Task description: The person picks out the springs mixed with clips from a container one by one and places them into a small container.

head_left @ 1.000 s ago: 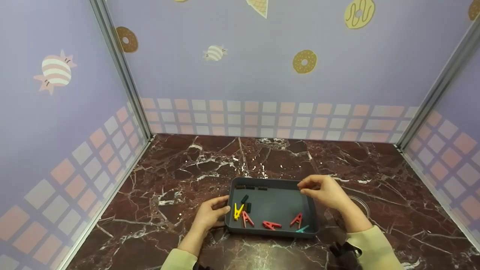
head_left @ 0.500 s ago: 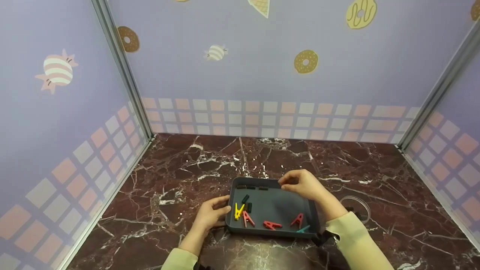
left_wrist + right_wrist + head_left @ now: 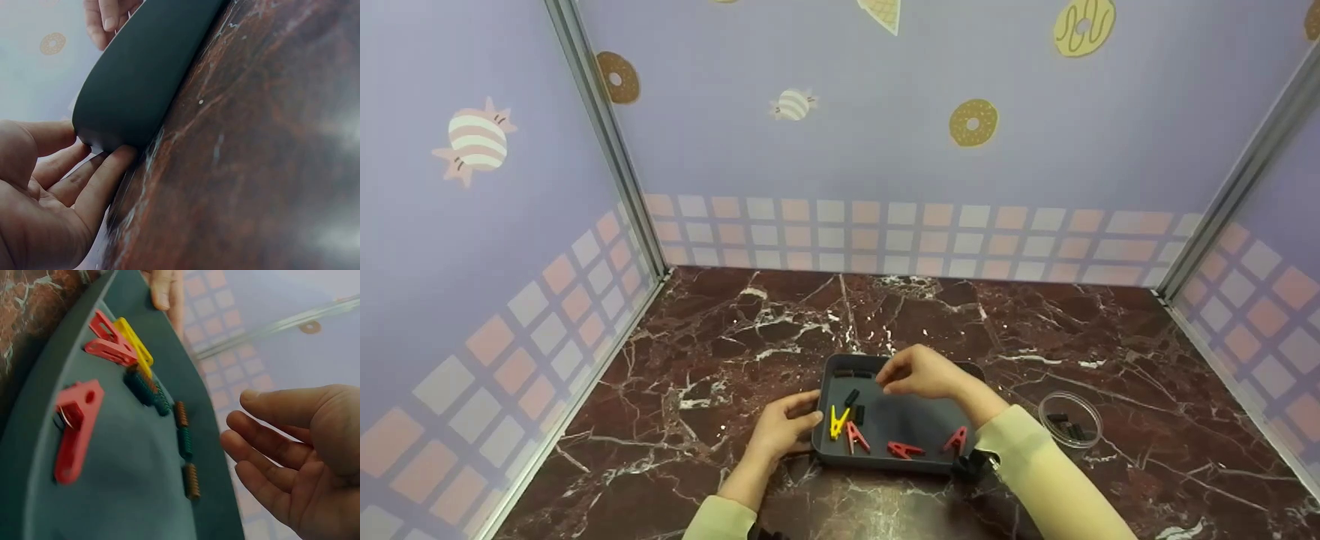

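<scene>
With our left hand [image 3: 776, 431] we hold the tray [image 3: 900, 466] at its left wall. Our right hand [image 3: 926, 375] hovers over the tray, fingers loosely parted, empty. Below it, nearer it than our left, a brown ridged piece [image 3: 192, 481] lies lengthwise along the tray's far wall.

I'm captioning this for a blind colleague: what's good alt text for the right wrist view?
An apparently empty right hand hovers by a dark tray containing two red clothespins, a yellow one and small ridged pieces. The left hand holds the tray's far end.
</scene>
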### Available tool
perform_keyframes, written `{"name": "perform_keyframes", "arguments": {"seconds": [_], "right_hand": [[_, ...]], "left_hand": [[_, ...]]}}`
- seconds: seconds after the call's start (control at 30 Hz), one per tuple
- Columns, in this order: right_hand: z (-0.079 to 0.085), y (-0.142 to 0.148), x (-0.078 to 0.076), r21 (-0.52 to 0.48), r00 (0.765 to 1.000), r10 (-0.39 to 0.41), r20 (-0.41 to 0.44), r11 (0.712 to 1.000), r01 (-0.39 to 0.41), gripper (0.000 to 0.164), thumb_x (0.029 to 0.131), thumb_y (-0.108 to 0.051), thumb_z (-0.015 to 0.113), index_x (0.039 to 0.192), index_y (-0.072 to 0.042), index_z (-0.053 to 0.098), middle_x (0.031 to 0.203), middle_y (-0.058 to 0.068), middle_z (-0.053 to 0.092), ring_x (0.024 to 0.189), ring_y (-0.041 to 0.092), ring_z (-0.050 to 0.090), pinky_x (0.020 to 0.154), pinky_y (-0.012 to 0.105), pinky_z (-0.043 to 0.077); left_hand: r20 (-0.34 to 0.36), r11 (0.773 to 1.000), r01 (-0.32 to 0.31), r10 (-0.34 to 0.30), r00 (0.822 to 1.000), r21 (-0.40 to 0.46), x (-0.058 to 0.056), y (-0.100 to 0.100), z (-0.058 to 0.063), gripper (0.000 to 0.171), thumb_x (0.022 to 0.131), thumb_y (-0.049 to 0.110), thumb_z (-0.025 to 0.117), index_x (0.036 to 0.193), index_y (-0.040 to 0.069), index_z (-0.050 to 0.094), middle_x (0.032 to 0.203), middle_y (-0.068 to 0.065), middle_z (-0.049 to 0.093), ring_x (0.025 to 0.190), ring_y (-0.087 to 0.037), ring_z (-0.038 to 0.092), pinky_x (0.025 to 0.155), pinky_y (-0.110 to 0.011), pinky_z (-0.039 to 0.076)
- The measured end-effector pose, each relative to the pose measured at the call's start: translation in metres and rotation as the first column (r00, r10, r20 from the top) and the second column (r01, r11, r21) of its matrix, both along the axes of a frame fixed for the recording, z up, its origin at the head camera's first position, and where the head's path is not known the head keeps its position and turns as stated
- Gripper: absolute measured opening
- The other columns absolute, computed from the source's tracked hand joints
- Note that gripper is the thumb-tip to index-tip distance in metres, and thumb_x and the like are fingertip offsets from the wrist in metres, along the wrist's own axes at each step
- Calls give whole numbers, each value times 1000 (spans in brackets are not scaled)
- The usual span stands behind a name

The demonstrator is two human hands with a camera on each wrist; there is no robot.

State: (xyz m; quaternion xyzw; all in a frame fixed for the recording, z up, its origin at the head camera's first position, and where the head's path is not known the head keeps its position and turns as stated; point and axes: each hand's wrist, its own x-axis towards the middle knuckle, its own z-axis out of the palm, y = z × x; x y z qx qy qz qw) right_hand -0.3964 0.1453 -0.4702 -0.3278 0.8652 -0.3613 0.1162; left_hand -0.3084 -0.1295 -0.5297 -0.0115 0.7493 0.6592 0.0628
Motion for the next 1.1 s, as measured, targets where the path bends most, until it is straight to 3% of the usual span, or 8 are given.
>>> {"name": "perform_keyframes", "arguments": {"seconds": [0.23,0.47,0.67,0.97,1.1], "right_hand": [[-11,-20,0,44,996,57,63,997,-60,19,90,-10,78,108,-5,80,105,8,80,97,20,75,86,29,62],[-19,-32,1,109,994,74,78,991,-82,17,89,-7,79,104,-11,82,106,6,80,100,21,74,90,38,62],[-23,-36,3,132,996,71,63,988,-78,16,88,-3,78,102,-10,82,105,8,80,102,24,74,92,42,62],[-31,-36,1,131,995,88,39,987,-93,17,82,-3,84,99,-6,82,101,10,80,87,14,74,77,22,61],[-33,-35,1,145,995,94,39,985,-99,17,80,-3,86,96,-6,82,100,9,80,86,12,73,75,19,59]], "left_hand": [[6,1000,-5,5,1000,1,-1,0,0,49,98,7,69,144,-3,56,141,-33,58,104,-34,75,71,-42,67],[1,1000,-7,7,1000,-13,0,0,0,49,98,8,69,144,-3,57,140,-32,59,104,-33,75,71,-42,67],[2,1000,-4,4,1000,3,0,0,0,49,98,8,69,144,-3,57,140,-32,59,104,-34,74,72,-42,67],[1,1000,2,-2,1000,-14,0,-1,0,49,98,8,68,145,-2,56,142,-32,57,108,-36,73,74,-44,67],[-6,1000,7,-7,1000,-20,-1,-1,-1,49,99,8,67,145,-3,55,142,-32,57,110,-38,73,75,-44,67]]}}
